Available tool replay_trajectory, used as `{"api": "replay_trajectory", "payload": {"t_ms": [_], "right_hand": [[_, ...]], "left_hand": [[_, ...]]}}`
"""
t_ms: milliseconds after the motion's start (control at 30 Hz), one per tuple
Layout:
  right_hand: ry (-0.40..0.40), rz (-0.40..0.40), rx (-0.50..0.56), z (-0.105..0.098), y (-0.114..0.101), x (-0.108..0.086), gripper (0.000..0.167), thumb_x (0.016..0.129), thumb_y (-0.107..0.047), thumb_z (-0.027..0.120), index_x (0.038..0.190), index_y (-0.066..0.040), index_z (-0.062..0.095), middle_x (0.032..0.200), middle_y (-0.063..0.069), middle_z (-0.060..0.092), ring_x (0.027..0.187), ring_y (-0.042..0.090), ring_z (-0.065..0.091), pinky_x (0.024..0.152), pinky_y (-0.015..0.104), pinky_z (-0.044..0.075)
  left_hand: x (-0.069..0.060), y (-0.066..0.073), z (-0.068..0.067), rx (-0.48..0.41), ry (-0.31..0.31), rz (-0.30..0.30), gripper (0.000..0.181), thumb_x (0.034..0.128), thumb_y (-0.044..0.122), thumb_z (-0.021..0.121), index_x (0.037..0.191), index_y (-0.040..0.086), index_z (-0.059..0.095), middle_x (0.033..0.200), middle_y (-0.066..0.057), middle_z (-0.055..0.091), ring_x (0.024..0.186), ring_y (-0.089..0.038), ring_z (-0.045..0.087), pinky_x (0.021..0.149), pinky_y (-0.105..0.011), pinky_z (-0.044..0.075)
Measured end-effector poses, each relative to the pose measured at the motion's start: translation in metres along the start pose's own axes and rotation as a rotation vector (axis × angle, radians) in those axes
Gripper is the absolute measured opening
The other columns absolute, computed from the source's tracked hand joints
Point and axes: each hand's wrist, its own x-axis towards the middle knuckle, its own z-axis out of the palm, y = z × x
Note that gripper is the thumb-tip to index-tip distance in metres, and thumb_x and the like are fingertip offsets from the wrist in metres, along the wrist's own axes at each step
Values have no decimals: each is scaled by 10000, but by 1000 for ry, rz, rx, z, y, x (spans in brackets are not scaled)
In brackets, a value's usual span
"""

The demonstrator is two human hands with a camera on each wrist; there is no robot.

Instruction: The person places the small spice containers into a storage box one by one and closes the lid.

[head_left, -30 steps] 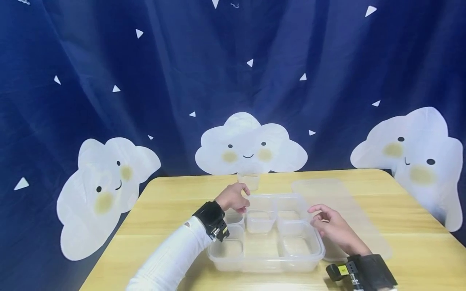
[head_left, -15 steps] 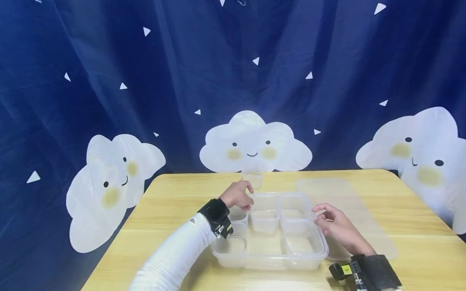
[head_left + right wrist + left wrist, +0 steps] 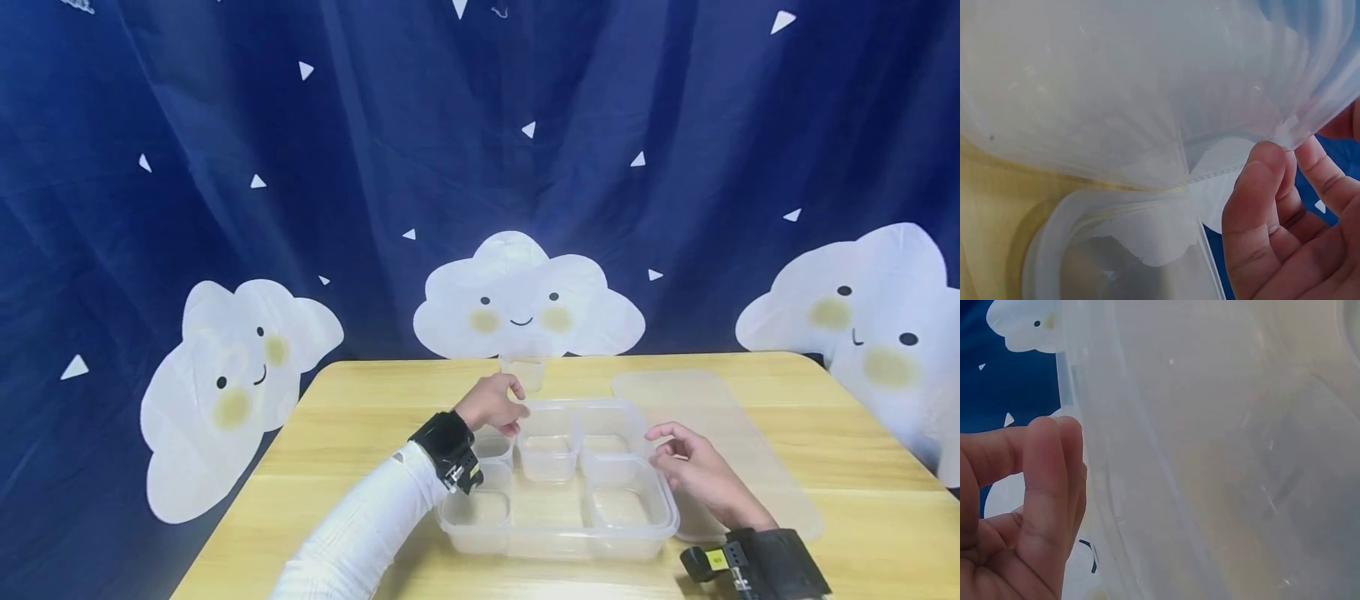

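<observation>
Tray (image 3: pixel 555 546), clear and wide, stands on the wood-grained surface (image 3: pixel 330 442) in front of the person, between the two hands. Five clear boxes (image 3: pixel 550 467) sit inside it: three along the far side, one in each near corner, with bare floor at the near middle. The hands are well apart. The left hand (image 3: pixel 491 404) is over the far left corner, fingers bent; the left wrist view shows its thumb and fingertips close together beside clear plastic. The right hand (image 3: pixel 701 471) is at the right rim, fingertips at a clear edge. Whether either is clamped on the plastic, I cannot tell. Beyond the tray stands a clear cup (image 3: pixel 523 375); to the right, a flat translucent sheet (image 3: pixel 720 425) lies partly behind the right hand. A blue curtain (image 3: pixel 360 125) with white clouds hangs behind.
</observation>
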Motion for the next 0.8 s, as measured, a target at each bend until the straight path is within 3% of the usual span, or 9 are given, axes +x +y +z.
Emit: {"api": "replay_trajectory", "payload": {"t_ms": [267, 467, 800], "right_hand": [[-5, -11, 0, 0, -1, 1, 341, 896, 11, 542, 1223, 71, 467, 896, 116, 533, 723, 151, 516, 572, 255, 500], [6, -19, 3, 1, -1, 0, 341, 896, 15, 548, 1222, 74, 466, 879, 113, 532, 649, 138, 492, 545, 247, 482], [14, -14, 5, 3, 1, -1, 335, 898, 28, 536, 1221, 75, 460, 876, 110, 528, 683, 141, 498, 555, 251, 486]], "left_hand": [[-3, -4, -11, -135, 36, 20, 216, 875, 71, 709, 1031, -2, 579, 763, -168, 664, 553, -190, 653, 544, -295, 588], [-14, -6, -23, -249, 50, 46, 198, 873, 67, 707, 1013, 20, 575, 776, -188, 658, 571, -191, 658, 574, -307, 596], [-42, -22, -40, -251, 200, 32, 304, 879, 143, 707, 1129, 43, 565, 808, -104, 681, 608, -200, 678, 598, -335, 600]]}}
